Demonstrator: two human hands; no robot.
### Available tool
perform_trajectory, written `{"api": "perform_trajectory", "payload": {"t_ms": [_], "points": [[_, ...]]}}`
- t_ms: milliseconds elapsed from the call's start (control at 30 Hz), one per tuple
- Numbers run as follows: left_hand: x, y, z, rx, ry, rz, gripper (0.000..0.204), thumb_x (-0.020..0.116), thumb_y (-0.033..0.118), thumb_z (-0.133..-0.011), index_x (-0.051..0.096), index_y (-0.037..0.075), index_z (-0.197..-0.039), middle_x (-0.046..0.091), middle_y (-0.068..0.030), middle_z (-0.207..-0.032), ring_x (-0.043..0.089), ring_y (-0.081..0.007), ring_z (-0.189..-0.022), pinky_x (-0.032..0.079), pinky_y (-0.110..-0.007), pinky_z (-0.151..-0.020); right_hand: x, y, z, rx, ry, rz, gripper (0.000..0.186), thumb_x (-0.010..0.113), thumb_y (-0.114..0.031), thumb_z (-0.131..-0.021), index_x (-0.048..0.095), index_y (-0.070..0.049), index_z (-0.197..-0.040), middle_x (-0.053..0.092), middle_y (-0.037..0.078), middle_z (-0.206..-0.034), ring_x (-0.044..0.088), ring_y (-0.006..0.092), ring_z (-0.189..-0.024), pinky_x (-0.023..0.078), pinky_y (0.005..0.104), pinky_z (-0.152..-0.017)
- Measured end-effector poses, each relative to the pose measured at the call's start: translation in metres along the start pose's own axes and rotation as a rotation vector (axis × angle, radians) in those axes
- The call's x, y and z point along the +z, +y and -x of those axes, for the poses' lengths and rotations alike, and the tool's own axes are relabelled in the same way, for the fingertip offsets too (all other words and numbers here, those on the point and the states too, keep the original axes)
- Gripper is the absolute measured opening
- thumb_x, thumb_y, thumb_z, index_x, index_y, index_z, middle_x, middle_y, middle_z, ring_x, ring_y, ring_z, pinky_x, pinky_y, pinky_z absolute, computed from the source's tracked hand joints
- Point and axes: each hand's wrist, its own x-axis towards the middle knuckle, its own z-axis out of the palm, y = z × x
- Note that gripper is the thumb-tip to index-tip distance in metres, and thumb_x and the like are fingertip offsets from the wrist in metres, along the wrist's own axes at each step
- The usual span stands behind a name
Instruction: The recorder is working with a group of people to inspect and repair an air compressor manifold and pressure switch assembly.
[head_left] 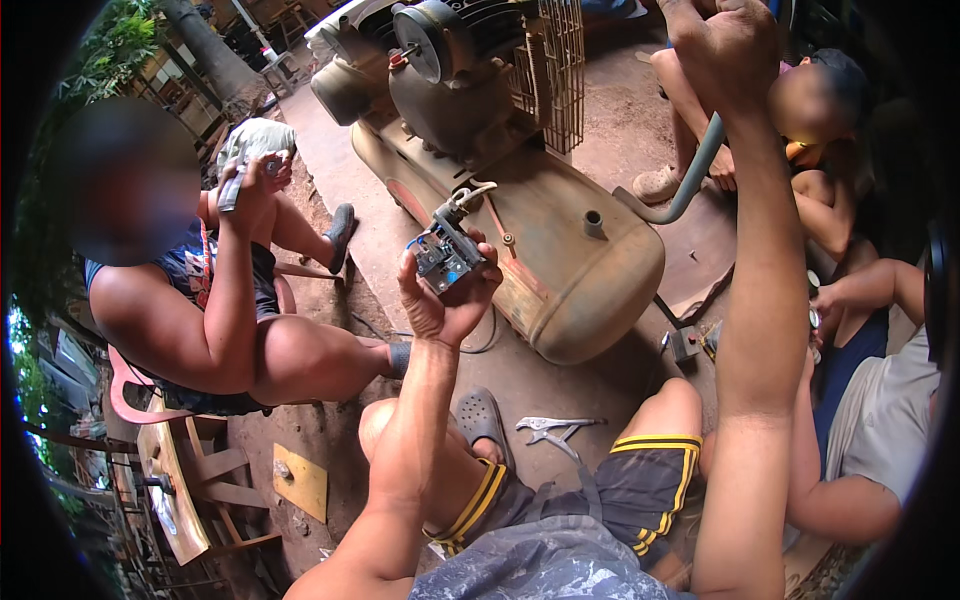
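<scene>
Two hands raised over a rusty compressor tank [560,250]. At left, a seated person [190,300] gripping a tool [232,188]. Near centre, left hand [445,295] grasping a small grey switch box [447,255] with wires, held just in front of the tank. Below, locking pliers [550,430] lying on concrete. Further right, right hand [725,45] clenched in a fist, lifted high.

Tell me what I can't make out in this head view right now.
- Right hand: a fist at the top edge; what it grips is hidden.
- Switch box in left hand: its underside is hidden by the fingers.
- Compressor: its top is cut off by the edge.
- Pliers: too small for detail.
</scene>
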Motion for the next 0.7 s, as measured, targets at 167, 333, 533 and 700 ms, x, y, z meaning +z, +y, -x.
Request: {"api": "perform_trajectory", "payload": {"t_ms": [167,333,533,700], "points": [[0.0041,-0.0054,-0.0001,0.076,0.103,-0.085,0.065,0.079,0.044,-0.082,0.059,0.010,-0.133,0.059,-0.0145,-0.127,0.054,-0.0321,-0.118,0.046,-0.044,-0.096,0.0042,0.0027,-0.0023,-0.082,0.044,0.038,0.014,0.060,-0.004,-0.085,0.072,0.002,-0.090,0.072,0.010,-0.075,0.066,0.0127,-0.064,0.052,0.0282,-0.059],[0.0036,-0.0043,-0.0009,0.105,0.129,-0.099,0.064,0.080,0.044,-0.081,0.061,0.008,-0.131,0.062,-0.0153,-0.122,0.056,-0.0319,-0.116,0.046,-0.042,-0.094,0.0012,0.0044,-0.0073,0.044,-0.023,-0.025,0.014,0.060,-0.003,-0.085,0.072,0.002,-0.089,0.073,0.011,-0.078,0.068,0.0139,-0.066,0.054,0.0279,-0.061],[-0.0011,-0.0034,0.0002,0.098,0.117,-0.023,0.062,0.081,0.043,-0.080,0.062,0.007,-0.127,0.063,-0.0163,-0.121,0.058,-0.0325,-0.113,0.047,-0.041,-0.093,0.0024,0.0035,-0.0033,-0.039,0.034,-0.033,0.015,0.059,-0.002,-0.084,0.072,0.004,-0.090,0.073,0.013,-0.079,0.068,0.0139,-0.066,0.053,0.0279,-0.060],[0.0017,-0.0038,-0.0016,0.054,0.075,0.024,0.062,0.081,0.046,-0.079,0.064,0.007,-0.125,0.064,-0.0170,-0.118,0.059,-0.0330,-0.112,0.047,-0.041,-0.093,0.0032,0.0051,-0.0027,-0.022,0.028,-0.015,0.015,0.060,-0.003,-0.084,0.072,0.003,-0.090,0.073,0.013,-0.079,0.068,0.0136,-0.066,0.053,0.0279,-0.059]]}}
